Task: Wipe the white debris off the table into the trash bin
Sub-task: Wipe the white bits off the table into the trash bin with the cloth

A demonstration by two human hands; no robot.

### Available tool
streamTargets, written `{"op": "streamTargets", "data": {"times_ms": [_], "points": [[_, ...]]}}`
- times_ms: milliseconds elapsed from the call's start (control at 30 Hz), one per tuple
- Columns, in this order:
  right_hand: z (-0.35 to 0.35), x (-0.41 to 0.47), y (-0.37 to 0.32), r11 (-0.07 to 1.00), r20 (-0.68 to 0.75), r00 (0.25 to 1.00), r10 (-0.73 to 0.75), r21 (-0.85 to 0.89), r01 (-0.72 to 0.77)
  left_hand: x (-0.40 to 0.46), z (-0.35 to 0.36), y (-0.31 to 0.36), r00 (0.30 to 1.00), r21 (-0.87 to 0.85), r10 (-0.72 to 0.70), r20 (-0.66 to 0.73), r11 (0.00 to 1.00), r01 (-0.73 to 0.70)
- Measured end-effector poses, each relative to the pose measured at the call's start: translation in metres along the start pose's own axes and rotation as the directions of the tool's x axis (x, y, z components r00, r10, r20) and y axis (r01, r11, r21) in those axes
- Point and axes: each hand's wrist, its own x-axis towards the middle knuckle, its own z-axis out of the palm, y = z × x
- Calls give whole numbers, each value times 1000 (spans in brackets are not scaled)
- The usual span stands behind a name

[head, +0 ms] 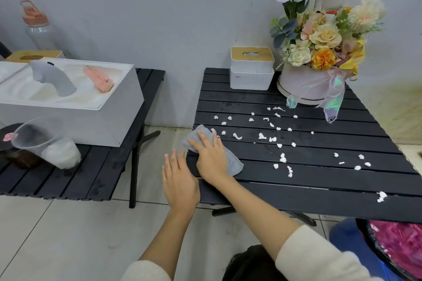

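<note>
Head view: the bin (pixel 392 248) sits nearest you at lower right, under the table (pixel 319 189) edge, pink liner showing. Your left hand (pixel 180 180) hovers flat, fingers straight, just off the table's left edge, holding nothing. Your right hand (pixel 211 156) presses flat on the grey cloth (pixel 233 163) at that edge. Beyond it, white debris (pixel 283 157) lies scattered across the dark slats. Farther back stand a tissue box (pixel 251 68) and flowers (pixel 319 36).

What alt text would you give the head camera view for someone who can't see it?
A person's right hand presses a grey cloth flat on a black slatted table scattered with white debris; the left hand hovers open at the table's edge. A trash bin sits lower right.
</note>
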Motion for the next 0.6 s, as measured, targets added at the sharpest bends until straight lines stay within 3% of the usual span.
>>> {"op": "streamTargets", "data": {"times_ms": [133,300,400,500,600], "points": [[-14,6,27,994,-53,995,86,-67,-89,-1,-4,0,996,125,80,46,989,-85],[-49,-31,88,948,-155,946,285,-97,-302,0,-6,1,984,204,146,99,965,-163],[-78,-58,111,901,-239,872,428,46,-430,0,-8,3,980,224,162,119,957,-185],[-92,-77,95,902,-423,805,416,304,-306,0,-7,5,974,227,191,124,950,-215],[-78,-69,51,949,-404,877,260,277,-154,-1,-8,8,970,233,205,130,945,-231]]}}
